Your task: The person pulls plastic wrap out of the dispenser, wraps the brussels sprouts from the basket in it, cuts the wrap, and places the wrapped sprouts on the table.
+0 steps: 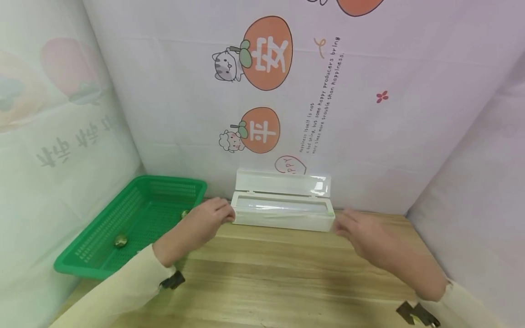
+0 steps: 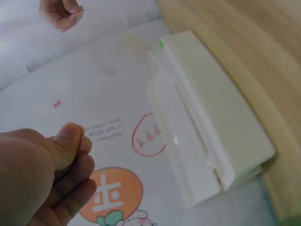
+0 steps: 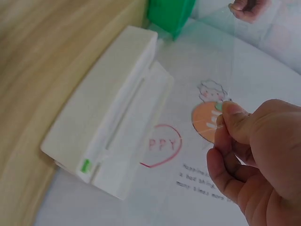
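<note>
A white cling film dispenser [image 1: 283, 219] stands against the back wall with its clear lid [image 1: 283, 183] raised. Inside it a pale roll [image 1: 279, 205] shows. My left hand [image 1: 205, 221] is near the dispenser's left end, and my right hand [image 1: 365, 237] is near its right end, slightly blurred. Between thumb and fingers, each hand pinches one side of a sheet of cling film [image 3: 211, 52], stretched between them and faintly visible in the right wrist view. Whether the sheet is still joined to the roll I cannot tell.
A green plastic basket [image 1: 96, 225] sits at the left, holding a small gold-brown round thing [image 1: 120, 240] and another [image 1: 185, 213] partly behind my left hand. The wooden tabletop [image 1: 262, 278] extends toward me. Printed white cloth [image 1: 184, 114] covers the back and sides.
</note>
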A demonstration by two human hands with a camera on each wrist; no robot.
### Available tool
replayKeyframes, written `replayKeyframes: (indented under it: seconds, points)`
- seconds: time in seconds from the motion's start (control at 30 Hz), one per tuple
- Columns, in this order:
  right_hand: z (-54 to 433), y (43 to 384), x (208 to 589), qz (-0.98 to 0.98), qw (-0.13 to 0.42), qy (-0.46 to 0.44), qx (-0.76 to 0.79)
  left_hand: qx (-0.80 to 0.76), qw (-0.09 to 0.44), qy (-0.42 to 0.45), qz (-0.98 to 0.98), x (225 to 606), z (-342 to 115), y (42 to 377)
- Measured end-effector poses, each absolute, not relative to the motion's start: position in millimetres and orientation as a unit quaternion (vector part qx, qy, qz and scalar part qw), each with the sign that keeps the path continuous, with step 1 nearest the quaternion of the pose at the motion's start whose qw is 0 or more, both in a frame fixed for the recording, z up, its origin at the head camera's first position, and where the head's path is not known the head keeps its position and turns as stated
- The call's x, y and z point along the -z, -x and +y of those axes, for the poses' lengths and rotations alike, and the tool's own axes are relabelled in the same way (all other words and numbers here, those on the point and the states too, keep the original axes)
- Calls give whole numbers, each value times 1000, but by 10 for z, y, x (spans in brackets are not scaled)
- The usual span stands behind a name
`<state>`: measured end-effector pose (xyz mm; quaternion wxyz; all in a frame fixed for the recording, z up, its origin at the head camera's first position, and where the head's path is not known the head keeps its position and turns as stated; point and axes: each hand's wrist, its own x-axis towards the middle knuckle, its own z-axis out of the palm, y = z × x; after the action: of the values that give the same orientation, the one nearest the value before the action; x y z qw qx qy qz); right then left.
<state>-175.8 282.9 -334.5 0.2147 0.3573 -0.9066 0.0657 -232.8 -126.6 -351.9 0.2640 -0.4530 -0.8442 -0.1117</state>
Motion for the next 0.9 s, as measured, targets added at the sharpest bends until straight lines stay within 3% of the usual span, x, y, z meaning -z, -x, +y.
replayKeyframes:
  seconds: [0.2, 0.47, 0.77, 0.9]
  points:
    - [2779, 1670, 3799, -852, 272, -436, -102, 108, 271, 473, -831, 3903, -1345, 2100]
    - [2800, 1530, 4217, -857, 250, -444, -77, 95, 288, 507, -807, 4477, -1291, 2027]
    - [2778, 1538, 4615, -858, 261, -443, -6, 70, 213, 468, -855, 4790, -1251, 1947]
    - [2804, 1564, 4764, -867, 241, -437, -8, 82, 176, 463, -865, 4877, -1222, 1991]
